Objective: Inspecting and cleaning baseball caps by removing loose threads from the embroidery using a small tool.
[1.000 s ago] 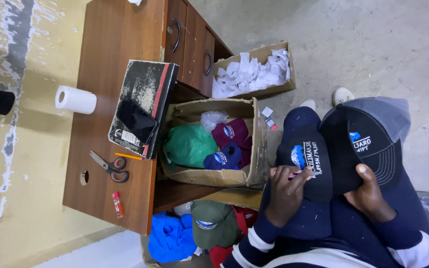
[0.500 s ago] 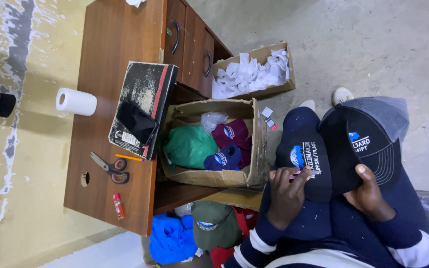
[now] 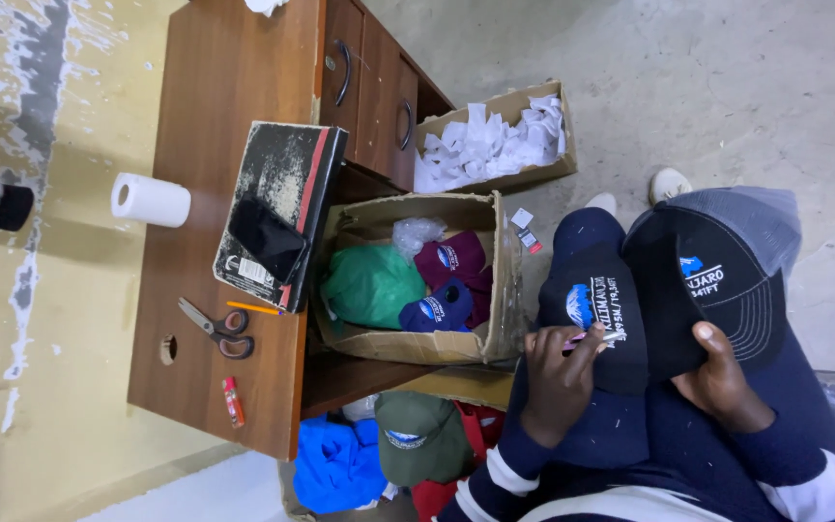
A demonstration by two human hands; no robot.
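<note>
From where I stood, the person sat beside the desk with two caps across the knees. The left hand was closed in a pinch around a slim pink tool, its tip pressed to the white and blue emblem on the navy cap lying over the left knee. What kind of tool it was I could not tell. The right hand gripped the black and grey cap on the other knee, thumb flat on top near the brim and fingers tucked out of sight beneath.

As for progress, it looked like the middle of a batch. The open cardboard box just beside the knees held a green bundle, a maroon cap and a blue cap. An olive cap lay lower down with blue cloth next to it. Which of these were finished and which were waiting I could not say. A second, smaller box was heaped with white paper scraps, which suggested to me that a fair number of pieces had already been handled.

On the desk lay scissors, a white paper roll and a worn black case, none of them touched by either hand
</note>
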